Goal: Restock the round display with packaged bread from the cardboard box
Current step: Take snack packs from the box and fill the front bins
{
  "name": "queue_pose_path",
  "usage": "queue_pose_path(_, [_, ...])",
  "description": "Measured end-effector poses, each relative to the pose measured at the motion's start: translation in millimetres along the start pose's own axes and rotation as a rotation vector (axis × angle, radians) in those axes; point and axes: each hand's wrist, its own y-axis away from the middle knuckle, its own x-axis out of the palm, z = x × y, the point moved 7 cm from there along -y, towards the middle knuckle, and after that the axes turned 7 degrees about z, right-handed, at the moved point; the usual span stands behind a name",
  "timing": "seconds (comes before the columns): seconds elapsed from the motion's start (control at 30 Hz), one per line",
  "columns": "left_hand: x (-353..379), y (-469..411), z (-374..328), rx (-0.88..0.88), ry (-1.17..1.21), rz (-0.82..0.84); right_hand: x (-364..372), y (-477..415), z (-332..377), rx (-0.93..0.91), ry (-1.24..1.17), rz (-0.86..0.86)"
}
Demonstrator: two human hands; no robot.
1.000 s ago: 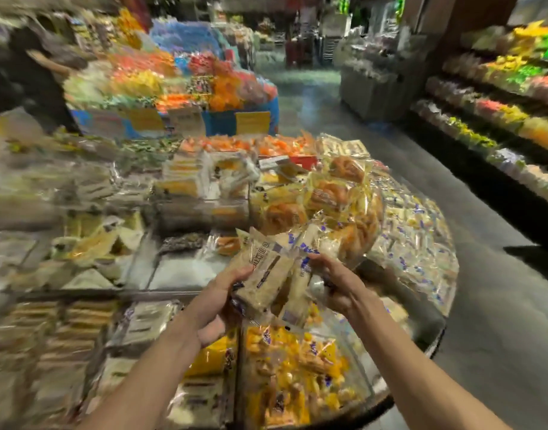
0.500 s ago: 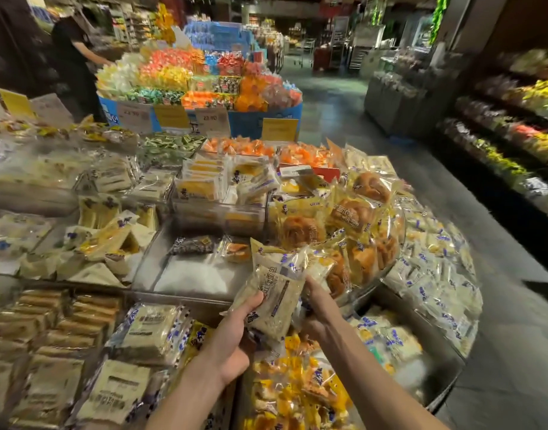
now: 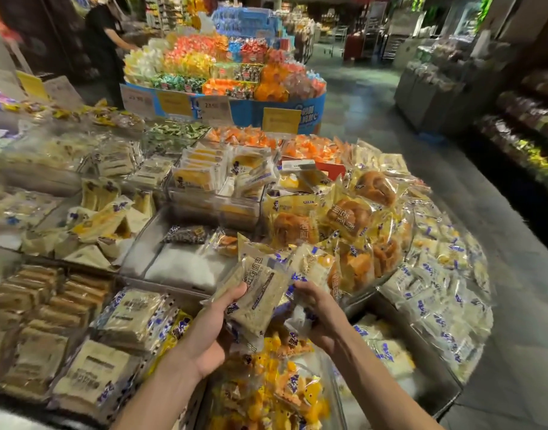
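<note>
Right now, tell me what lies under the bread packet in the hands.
Yellow-wrapped packets in a clear bin show below the pale bread packet, which the left hand grips. The right hand grips further packets behind it; their count is hidden.

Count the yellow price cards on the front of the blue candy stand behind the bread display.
2: the left yellow card toward the front's left side, the right yellow card near its right end. Others may be hidden round the stand.
</note>
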Motion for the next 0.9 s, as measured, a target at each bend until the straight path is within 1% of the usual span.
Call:
queue_pose_path(0.2, [-37.9,22.3,-0.7,0.072,-0.003,-0.189,-1.3,0.6,-20.0,0.05,0.066,0.115])
queue_pose_path(0.33, [-55.4,32.4,7.2,0.086,-0.004,-0.226,19.3,8.5,-39.2,0.107,-0.027,0.238])
queue_pose_path(0.43, [-65.9,34.7,14.3,0.046,0.039,-0.216,29.7,9.3,-58.6,0.145,-0.042,0.261])
queue_pose_path(0.53, [-81.8,31.0,19.7,-0.009,0.083,-0.195,40.8,3.8,-77.6,0.156,-0.047,0.258])
queue_pose_path(0.67, [-104.2,23.8,17.7,-0.077,0.054,-0.139,67.9,0.7,-100.7,0.144,-0.074,0.237])
queue_pose_path(0.73, [-120.0,18.9,14.0,-0.109,0.037,-0.103,79.3,-7.3,-117.8,0.138,-0.067,0.176])
queue_pose_path(0.8, [-141.3,12.1,9.5,-0.134,-0.005,-0.101,94.0,-15.0,-133.2,0.112,-0.069,0.101])
queue_pose_path(0.9, [-158.9,5.4,0.2,-0.147,-0.087,-0.029,116.9,-19.7,-151.1,0.065,-0.108,0.034])
